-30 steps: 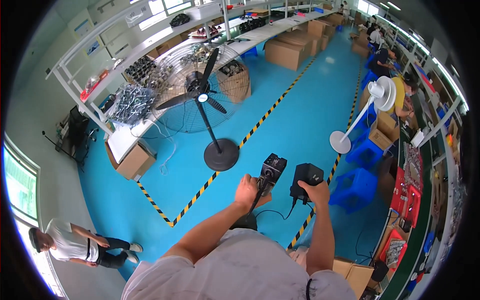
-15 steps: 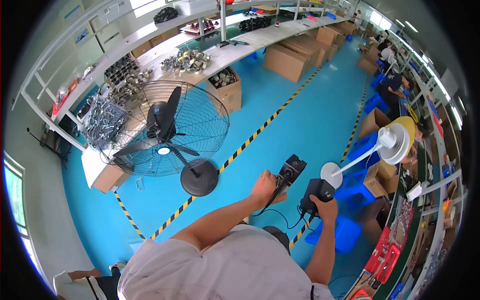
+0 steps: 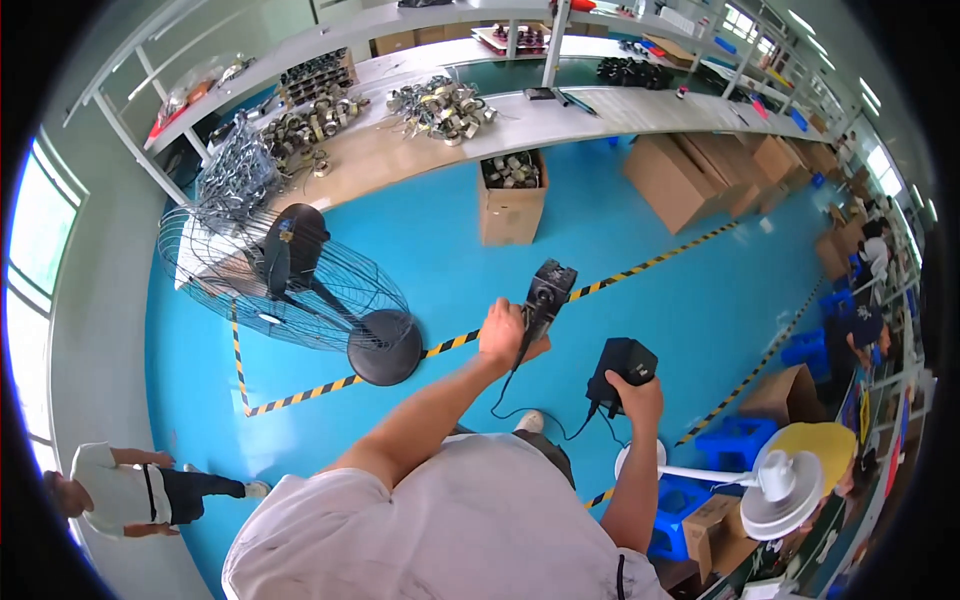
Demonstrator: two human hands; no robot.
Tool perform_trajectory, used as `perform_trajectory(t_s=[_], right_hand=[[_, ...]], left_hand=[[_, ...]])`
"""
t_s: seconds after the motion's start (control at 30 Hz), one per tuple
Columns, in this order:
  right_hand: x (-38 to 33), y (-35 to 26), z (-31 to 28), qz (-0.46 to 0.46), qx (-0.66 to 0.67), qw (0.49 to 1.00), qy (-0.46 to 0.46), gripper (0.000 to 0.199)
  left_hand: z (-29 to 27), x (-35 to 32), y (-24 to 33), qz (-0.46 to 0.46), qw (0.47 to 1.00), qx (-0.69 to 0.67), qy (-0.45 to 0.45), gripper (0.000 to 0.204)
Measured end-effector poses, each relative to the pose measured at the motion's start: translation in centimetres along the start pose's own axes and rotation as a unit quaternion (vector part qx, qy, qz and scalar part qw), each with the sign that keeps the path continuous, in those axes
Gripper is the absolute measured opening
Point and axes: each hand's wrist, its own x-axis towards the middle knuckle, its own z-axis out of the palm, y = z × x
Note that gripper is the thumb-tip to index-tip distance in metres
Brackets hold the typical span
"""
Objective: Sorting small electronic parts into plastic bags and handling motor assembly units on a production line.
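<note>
In front of my body, my left hand (image 3: 503,330) is closed around a black boxy device with a round lens-like part (image 3: 550,288). My right hand (image 3: 640,395) grips a black box (image 3: 620,368) from its near right side, fingers partly hidden. Thin black cables (image 3: 540,413) hang from both things and loop between my hands. The two things are held apart, above the blue floor (image 3: 450,400).
A black pedestal fan (image 3: 385,347) stands on the left. Ahead, a long bench (image 3: 560,118) carries metal parts (image 3: 440,108); a filled carton (image 3: 512,215) stands before it. A white fan (image 3: 780,495) and blue stools (image 3: 735,440) are at right. A person (image 3: 130,488) walks at lower left.
My view has turned, bringing the bench more in front and the white fan lower right. Both hands keep their holds. The person at lower left has come further into view.
</note>
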Motion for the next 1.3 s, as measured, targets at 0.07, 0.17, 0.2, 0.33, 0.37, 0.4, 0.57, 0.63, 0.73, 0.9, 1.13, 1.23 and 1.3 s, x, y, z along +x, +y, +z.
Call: perform_trajectory(t_s=[0.07,0.17,0.2,0.33,0.37,0.4,0.57,0.63,0.73,0.9,1.13,1.23,1.3], right_hand=[[4.7,-2.3,0.1,-0.073,-0.003,0.996,-0.043,0.072],[8.7,-6.9,0.0,-0.116,-0.014,0.989,-0.092,0.072],[9.9,-7.9,0.7,-0.126,-0.016,0.986,-0.106,0.072],[16.4,-15.3,2.7,-0.190,-0.035,0.965,-0.179,0.101],[17.0,-17.2,3.3,-0.199,-0.044,0.961,-0.187,0.101],[17.7,-18.8,4.1,-0.207,-0.053,0.957,-0.194,0.101],[21.3,-25.0,8.7,-0.265,-0.080,0.938,-0.209,0.105],[22.3,-27.8,10.2,-0.289,-0.082,0.926,-0.230,0.107],[23.1,-33.1,12.3,-0.292,-0.101,0.916,-0.255,0.097],[25.4,-40.7,17.4,-0.352,-0.116,0.891,-0.263,0.090],[25.7,-51.5,25.5,-0.442,-0.143,0.834,-0.296,0.115],[24.8,-54.1,28.2,-0.439,-0.135,0.819,-0.343,0.111],[24.2,-56.8,29.3,-0.427,-0.142,0.823,-0.348,0.111]], left_hand=[[-0.3,2.5,-0.5,-0.054,0.998,0.020,0.024,0.063],[-1.2,4.6,-1.4,-0.112,0.991,0.059,0.053,0.062],[-1.7,5.2,-1.7,-0.141,0.986,0.065,0.060,0.062],[-2.1,9.9,-2.9,-0.242,0.960,0.093,0.103,0.061],[-2.1,10.6,-3.9,-0.243,0.958,0.099,0.115,0.059],[-1.8,11.4,-4.8,-0.253,0.954,0.103,0.125,0.059],[-0.2,16.1,-9.2,-0.284,0.939,0.111,0.161,0.058],[0.2,17.7,-10.6,-0.298,0.932,0.108,0.174,0.058],[0.3,20.3,-12.6,-0.320,0.921,0.109,0.191,0.058],[-0.6,24.2,-15.1,-0.344,0.911,0.124,0.190,0.058],[-2.4,27.7,-19.9,-0.393,0.867,0.180,0.247,0.056],[-3.4,28.0,-20.6,-0.430,0.850,0.190,0.238,0.056],[-4.2,28.6,-21.3,-0.444,0.833,0.207,0.258,0.057]])
